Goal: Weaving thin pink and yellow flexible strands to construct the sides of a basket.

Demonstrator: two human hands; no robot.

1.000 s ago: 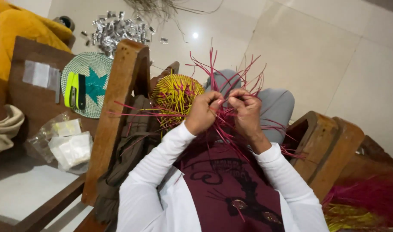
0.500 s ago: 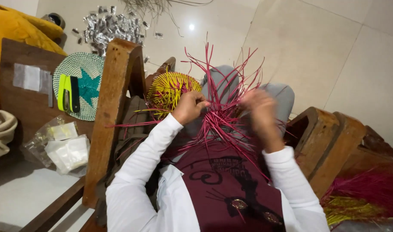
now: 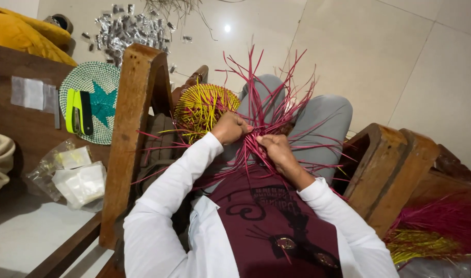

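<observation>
Showing a seated person viewed from above, on a pale tiled floor [image 3: 400, 67]. A brown wooden chair arm [image 3: 130, 139] stands on the left, and another heavy wooden armrest [image 3: 384, 170] on the right.

The dark wooden worktop [image 3: 19, 134] at far left carries a round green woven mat with a teal star [image 3: 99, 100]; a flat lime-and-black stapler-like tool [image 3: 78, 110] lies on the mat. A pale rectangular label [image 3: 32, 93], held by clear tape, sits on the worktop just left of the mat. Below it, near the worktop's edge, lie clear plastic bags of white folded packets [image 3: 78, 177]. A yellow cushion [image 3: 19, 33] fills the upper left corner. Small silvery wrappers [image 3: 127, 31] are scattered on the floor above the chair arm.

A loose heap of magenta and yellow strips [image 3: 436, 226] lies at lower right.

The round yellow woven disc with magenta strands [image 3: 202, 105] rests on the lap against the grey trouser knees, beside the left hand [image 3: 230, 127]. The spray of long magenta strips [image 3: 266, 118] fans upward from between both hands. Left fingers are curled closed around the strip bundle; right hand [image 3: 276, 149] has its fingers pinched together on the same strips, just beside the left.
</observation>
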